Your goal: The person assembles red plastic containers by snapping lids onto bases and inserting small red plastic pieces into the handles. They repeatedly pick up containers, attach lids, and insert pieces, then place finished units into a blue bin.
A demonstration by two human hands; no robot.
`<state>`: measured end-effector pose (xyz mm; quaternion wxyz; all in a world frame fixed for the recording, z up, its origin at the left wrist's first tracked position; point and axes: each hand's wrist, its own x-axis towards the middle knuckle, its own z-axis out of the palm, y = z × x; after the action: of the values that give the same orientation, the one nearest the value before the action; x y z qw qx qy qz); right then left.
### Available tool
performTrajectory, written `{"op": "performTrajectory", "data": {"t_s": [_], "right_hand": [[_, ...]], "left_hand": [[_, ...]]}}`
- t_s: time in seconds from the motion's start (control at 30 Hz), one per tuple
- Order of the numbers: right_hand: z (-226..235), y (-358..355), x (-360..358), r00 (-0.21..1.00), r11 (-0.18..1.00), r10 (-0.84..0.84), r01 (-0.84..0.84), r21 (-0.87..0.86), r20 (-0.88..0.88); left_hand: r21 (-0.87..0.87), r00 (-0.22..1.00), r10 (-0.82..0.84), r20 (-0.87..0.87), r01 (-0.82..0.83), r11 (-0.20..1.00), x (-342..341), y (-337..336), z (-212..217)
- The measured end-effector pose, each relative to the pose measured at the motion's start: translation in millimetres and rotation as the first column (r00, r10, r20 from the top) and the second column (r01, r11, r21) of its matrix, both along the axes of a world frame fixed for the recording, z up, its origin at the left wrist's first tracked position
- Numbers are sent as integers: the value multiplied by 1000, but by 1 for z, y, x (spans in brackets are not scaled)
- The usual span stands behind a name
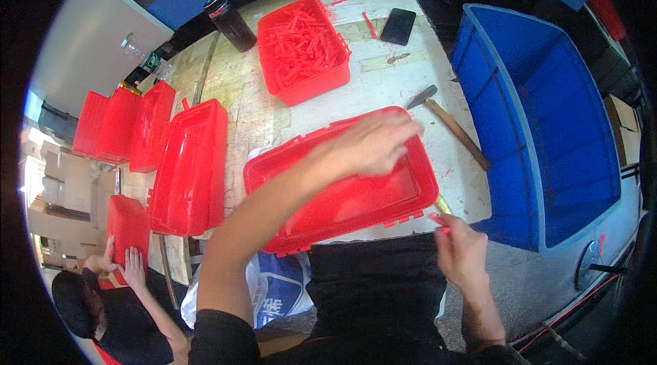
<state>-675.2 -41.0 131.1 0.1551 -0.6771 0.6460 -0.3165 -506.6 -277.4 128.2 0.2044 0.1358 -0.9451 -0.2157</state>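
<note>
A red plastic case shell [321, 218] lies open in front of me, tilted across the table edge, with hinge lugs along its near rim. My left hand [380, 145] reaches over it to the far right corner, fingers bent and smeared by motion, so what they hold cannot be made out. Beside the near right corner, my right hand [462, 249] is closed on a small red plastic piece [439, 220]. A yellow stick-like thing [444, 205] shows just beyond that hand. Farther back stands a red bin [311, 88] heaped with narrow red plastic pieces [301, 47].
A hammer [455, 125] lies right of the shell, near a large blue crate [534, 180]. Behind are a black phone [398, 26], a key [397, 58] and a dark flask [230, 23]. More red shells [188, 173] stand left, where a co-worker's hands [130, 266] touch a red case [127, 221].
</note>
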Motion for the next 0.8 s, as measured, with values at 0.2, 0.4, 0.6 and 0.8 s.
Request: {"op": "performTrajectory", "data": {"t_s": [0.2, 0.4, 0.6, 0.8], "right_hand": [[-9, 27, -27, 922, 952, -257, 189, 242, 289], [-11, 7, -35, 730, 919, -314, 72, 388, 607], [8, -61, 4, 966, 968, 18, -81, 238, 259], [10, -138, 83, 862, 926, 370, -315, 207, -346]], "left_hand": [[-110, 869, -69, 491, 141, 984, -28, -78, -26], [-150, 774, 324, 544, -290, 945, 68, -96, -14], [-3, 817, 422, 394, -458, 889, 148, -31, -36], [150, 821, 329, 466, -440, 885, 136, -10, -35]]}}
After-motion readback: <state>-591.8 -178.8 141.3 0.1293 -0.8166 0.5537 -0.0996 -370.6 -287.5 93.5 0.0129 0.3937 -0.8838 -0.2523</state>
